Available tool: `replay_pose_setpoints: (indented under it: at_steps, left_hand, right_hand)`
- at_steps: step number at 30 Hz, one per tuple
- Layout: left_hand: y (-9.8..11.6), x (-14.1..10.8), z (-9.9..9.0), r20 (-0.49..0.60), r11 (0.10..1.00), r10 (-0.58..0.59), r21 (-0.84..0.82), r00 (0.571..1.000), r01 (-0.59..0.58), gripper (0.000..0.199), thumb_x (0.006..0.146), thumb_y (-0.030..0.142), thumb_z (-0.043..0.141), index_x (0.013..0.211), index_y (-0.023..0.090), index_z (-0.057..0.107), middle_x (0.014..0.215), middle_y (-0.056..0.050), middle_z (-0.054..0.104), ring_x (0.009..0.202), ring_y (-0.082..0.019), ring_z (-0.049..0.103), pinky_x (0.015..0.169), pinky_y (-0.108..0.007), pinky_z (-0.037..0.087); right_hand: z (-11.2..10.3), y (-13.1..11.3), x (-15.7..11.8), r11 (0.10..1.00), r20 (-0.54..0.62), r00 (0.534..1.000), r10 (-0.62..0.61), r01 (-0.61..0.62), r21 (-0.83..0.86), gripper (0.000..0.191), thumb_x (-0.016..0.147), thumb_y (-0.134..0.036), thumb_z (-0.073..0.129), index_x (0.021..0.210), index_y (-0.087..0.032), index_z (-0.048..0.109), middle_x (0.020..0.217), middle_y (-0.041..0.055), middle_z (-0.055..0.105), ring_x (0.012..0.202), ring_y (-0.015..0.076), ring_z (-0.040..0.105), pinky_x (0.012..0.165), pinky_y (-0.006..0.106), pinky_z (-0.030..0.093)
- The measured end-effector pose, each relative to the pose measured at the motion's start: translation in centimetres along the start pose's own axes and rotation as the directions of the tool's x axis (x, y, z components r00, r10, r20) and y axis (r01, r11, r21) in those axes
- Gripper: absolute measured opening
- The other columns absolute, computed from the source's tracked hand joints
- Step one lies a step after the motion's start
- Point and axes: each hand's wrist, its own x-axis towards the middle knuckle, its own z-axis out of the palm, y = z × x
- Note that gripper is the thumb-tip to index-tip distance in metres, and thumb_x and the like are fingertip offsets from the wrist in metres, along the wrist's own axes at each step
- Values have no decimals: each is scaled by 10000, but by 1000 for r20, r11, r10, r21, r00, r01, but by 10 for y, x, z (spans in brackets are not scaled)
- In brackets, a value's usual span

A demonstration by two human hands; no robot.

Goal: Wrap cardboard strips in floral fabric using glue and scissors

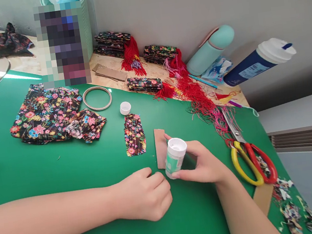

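Observation:
My right hand grips a small white bottle with a green label; its top is uncapped and tilted slightly towards me. Beneath and beside the bottle lies a tan cardboard strip. My left hand is closed, knuckles up, just left of the bottle; the inside of its fingers is hidden, so anything held there cannot be made out. A white cap rests on the green mat, touching or nearly touching the top of a floral fabric strip.
Folded floral cloth and a metal ring lie to the left. Red-and-yellow-handled scissors and fabric scraps are on the right. Along the back stand floral bundles with red tassels, a teal bottle and a navy tumbler.

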Motion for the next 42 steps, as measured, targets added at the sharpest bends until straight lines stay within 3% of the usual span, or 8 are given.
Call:
replay_pose_setpoints:
  at_steps: [4, 14, 19, 23, 26, 33, 38, 42]
  left_hand:
    - [0, 0, 0, 5, 1000, -2, -9, 1000, 2, 188, 815, 110, 524, 648, 142, 602, 710, -87, 649, 555, -142, 506, 466, -288, 328]
    - [-1, -1, 3, 2, 999, 0, -35, 1000, 0, 206, 819, 102, 537, 621, 157, 534, 630, -47, 605, 575, -146, 536, 493, -281, 362]
    - [-4, 9, -8, -84, 946, -163, -297, 983, 131, 71, 834, 114, 486, 813, 160, 535, 713, -45, 603, 634, -155, 551, 525, -289, 420]
    - [-7, 26, -25, -39, 553, -676, -686, 736, 472, 297, 839, 255, 598, 1090, 188, 454, 968, -76, 560, 840, -173, 576, 695, -301, 524]
    - [-9, 35, -30, 76, 333, -796, -773, 600, 540, 313, 836, 275, 635, 1102, 221, 478, 1048, -68, 534, 931, -175, 570, 775, -305, 529]
    - [-43, 37, -37, -20, 415, -801, -738, 598, 532, 108, 884, 297, 561, 947, 211, 543, 913, -32, 590, 829, -161, 587, 724, -290, 519]
    - [-111, 25, -37, -236, 378, -920, -745, 312, 549, 284, 852, 491, 562, 918, 217, 524, 855, -16, 600, 768, -156, 617, 668, -273, 557]
    - [-144, 2, -21, -266, 353, -936, -727, 231, 589, 370, 795, 557, 599, 855, 196, 548, 822, -17, 577, 734, -160, 626, 636, -275, 577]
  right_hand:
    - [-4, 7, -8, 967, -73, 996, 60, -39, 253, 263, 716, -418, 726, 880, -227, 650, 720, 9, 703, 702, 242, 698, 822, 429, 572]
    - [0, 1, 4, 685, -319, 869, 378, -31, 728, 285, 832, -364, 524, 1027, -207, 660, 718, 26, 684, 744, 230, 692, 1060, 550, 398]
    - [3, -3, 4, 617, -332, 832, 445, -16, 787, 321, 768, -357, 634, 1053, -215, 673, 813, 16, 683, 716, 196, 670, 985, 496, 475]
    - [13, -11, 3, 820, -475, 822, 314, 17, 572, 495, 688, -285, 768, 1161, -277, 622, 899, 10, 691, 834, 214, 658, 827, 412, 542]
    - [23, -22, 3, 956, -487, 867, 102, 49, 288, 741, 696, -194, 766, 1355, -308, 448, 934, 0, 699, 856, 198, 646, 847, 392, 516]
    - [30, -25, 6, 958, -468, 867, -170, 34, -284, 820, 793, -248, 676, 1469, -273, 212, 1096, 69, 682, 943, 233, 647, 949, 495, 439]
    - [28, 6, 11, 829, -532, 797, -285, -73, -554, 750, 800, -234, 652, 1440, -247, 261, 1110, 107, 657, 996, 267, 632, 983, 564, 390]
    - [29, 17, 13, 810, -590, 751, -296, -129, -571, 690, 805, -210, 637, 1409, -234, 304, 1079, 96, 660, 957, 248, 644, 1011, 559, 377]
